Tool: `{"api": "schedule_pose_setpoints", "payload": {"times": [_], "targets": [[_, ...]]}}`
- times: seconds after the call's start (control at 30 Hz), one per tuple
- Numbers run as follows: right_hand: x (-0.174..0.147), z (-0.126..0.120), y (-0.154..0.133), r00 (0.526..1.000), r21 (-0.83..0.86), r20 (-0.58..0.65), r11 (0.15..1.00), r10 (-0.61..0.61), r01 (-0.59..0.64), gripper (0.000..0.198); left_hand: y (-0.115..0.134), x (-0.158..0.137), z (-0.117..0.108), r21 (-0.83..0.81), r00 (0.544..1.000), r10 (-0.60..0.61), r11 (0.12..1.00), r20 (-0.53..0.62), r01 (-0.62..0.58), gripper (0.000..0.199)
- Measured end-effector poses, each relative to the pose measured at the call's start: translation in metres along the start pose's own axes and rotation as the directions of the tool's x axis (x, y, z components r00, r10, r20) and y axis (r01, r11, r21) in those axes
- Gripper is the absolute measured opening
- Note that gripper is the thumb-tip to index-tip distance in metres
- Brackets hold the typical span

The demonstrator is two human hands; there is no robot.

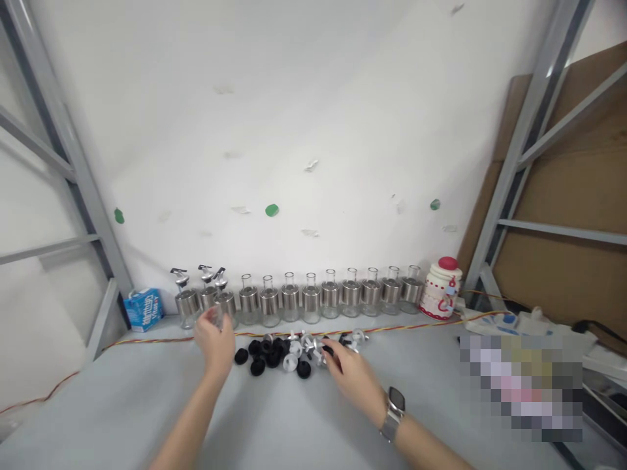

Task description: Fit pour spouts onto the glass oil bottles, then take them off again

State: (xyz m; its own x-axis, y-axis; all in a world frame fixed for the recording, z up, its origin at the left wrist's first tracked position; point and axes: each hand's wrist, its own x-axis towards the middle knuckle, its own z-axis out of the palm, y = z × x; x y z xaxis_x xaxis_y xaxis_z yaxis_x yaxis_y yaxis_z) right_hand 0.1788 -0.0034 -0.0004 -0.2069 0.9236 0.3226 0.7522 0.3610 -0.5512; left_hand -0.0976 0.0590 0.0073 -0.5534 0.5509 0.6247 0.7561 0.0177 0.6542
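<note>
My left hand (pixel 214 343), slightly blurred, is at the front of a glass bottle (pixel 225 302) with a steel band and a pourer spout on top. Its thumb and fingers look apart, and they hide the bottle's lower part. Over the right side of a pile of loose parts is my right hand (pixel 355 375), its fingers closed round a small black cap (pixel 328 350), partly hidden. The pile mixes black caps (pixel 273 357) with clear and silvery pourer parts (pixel 294 352). Two more bottles with spouts (pixel 187 303) stand at the left end.
Several bottles without spouts (pixel 311 297) continue the row along the wall. A blue carton (pixel 143 309) stands left, a white and red jar (pixel 441 289) right. A twisted red-yellow wire (pixel 166 339) crosses the grey table (pixel 274 424). Power strips (pixel 533 324) and a pixelated patch lie right.
</note>
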Motion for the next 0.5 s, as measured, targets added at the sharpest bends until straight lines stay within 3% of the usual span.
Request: {"api": "schedule_pose_setpoints", "payload": {"times": [0.23,0.37,0.5], "targets": [[-0.006,0.005,-0.007,0.996,-0.038,0.039,0.996,-0.082,0.084,0.029,-0.017,0.041,0.008,0.095,0.995,-0.053,0.994,0.079,0.045,0.065],[-0.006,0.003,-0.010,0.994,-0.081,0.049,0.991,-0.101,0.104,0.026,-0.025,0.049,0.018,0.097,0.986,-0.098,0.992,0.133,0.086,0.058],[-0.009,0.004,-0.013,0.980,-0.126,0.002,0.973,-0.197,0.196,0.034,-0.029,0.055,0.023,0.010,0.983,-0.058,0.998,0.173,0.057,0.047]]}}
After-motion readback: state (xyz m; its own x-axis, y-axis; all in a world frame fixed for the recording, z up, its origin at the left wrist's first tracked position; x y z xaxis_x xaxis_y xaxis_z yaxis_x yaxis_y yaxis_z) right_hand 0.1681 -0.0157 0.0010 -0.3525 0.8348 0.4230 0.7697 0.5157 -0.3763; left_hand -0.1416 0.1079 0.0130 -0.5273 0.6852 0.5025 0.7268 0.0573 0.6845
